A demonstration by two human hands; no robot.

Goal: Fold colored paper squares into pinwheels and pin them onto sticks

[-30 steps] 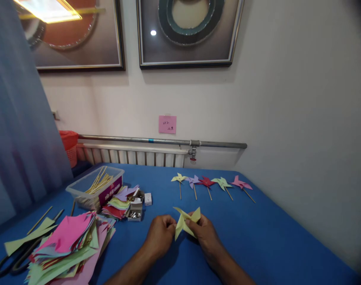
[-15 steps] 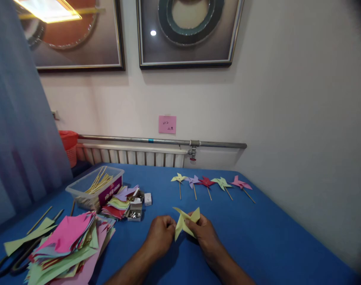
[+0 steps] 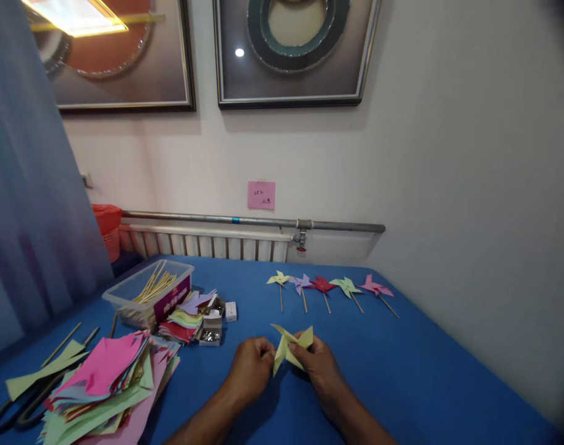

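Near the front edge of the blue counter [image 3: 402, 371], two hands pinch a half-folded yellow paper pinwheel [image 3: 290, 346].
Left hand [image 3: 250, 366] and right hand [image 3: 319, 364] both grip it; no stick is attached yet. Five finished pinwheels [image 3: 328, 285] lie along the far edge; the cut paper pile [image 3: 110, 383] sits front left.

Left hand [image 3: 250, 366] and right hand [image 3: 319, 364] pinched close together.

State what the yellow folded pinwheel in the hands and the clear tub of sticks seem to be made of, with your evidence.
Yellow folded pinwheel: thin matte paper, judging by its crisp creases and pointed flaps. Clear tub: probably glossy plastic, since its walls are see-through. Pale sticks inside: apparently wood or bamboo, thin and straight.
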